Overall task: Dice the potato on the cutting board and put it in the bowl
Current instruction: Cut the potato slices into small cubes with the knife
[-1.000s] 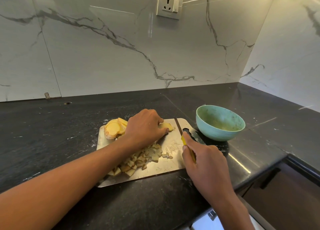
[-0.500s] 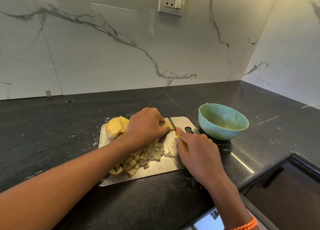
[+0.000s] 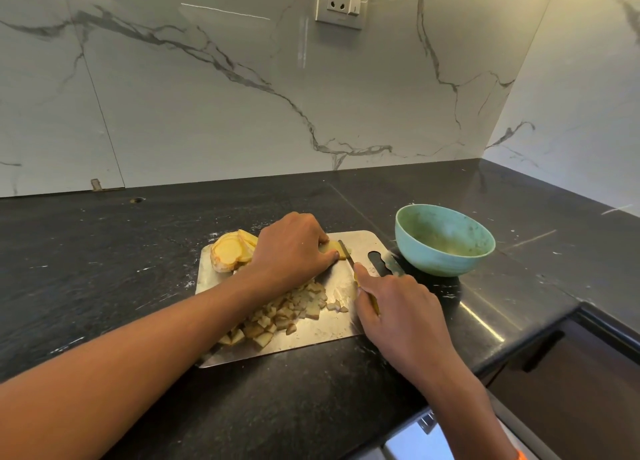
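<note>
On the steel board (image 3: 360, 248), the left hand (image 3: 289, 248) curls its fingers over 1 potato strip (image 3: 330, 246), pinning it. The right hand (image 3: 398, 307) grips a knife (image 3: 346, 251) (yellow handle), blade at the strip. Slices (image 3: 230, 251) lie left, dice (image 3: 287, 314) nearer. The bowl (image 3: 445, 239) stands just right.
</note>
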`<move>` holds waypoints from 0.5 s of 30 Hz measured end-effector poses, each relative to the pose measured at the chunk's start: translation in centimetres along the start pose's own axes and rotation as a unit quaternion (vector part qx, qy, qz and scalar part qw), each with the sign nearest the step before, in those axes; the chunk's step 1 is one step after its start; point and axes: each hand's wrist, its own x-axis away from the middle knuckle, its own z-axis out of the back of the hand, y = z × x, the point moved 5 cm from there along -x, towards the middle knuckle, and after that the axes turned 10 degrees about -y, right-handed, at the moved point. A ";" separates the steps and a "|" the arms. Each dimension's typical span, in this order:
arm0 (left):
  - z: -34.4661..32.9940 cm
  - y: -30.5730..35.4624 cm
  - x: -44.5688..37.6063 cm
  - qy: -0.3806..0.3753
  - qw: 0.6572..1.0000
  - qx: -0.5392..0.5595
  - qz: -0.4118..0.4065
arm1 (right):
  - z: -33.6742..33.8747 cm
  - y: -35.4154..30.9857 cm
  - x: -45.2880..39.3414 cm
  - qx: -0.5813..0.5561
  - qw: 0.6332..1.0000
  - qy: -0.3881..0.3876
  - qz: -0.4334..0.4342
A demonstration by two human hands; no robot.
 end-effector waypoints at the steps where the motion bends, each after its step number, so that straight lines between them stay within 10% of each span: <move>1: 0.0 0.0 0.0 0.001 1.000 -0.002 0.000 | 0.0 0.0 0.1 0.000 1.000 -0.003 0.000; 15: -0.1 -0.2 0.1 0.016 0.999 -0.006 0.031 | 0.2 0.8 2.8 -0.040 0.999 0.007 -0.006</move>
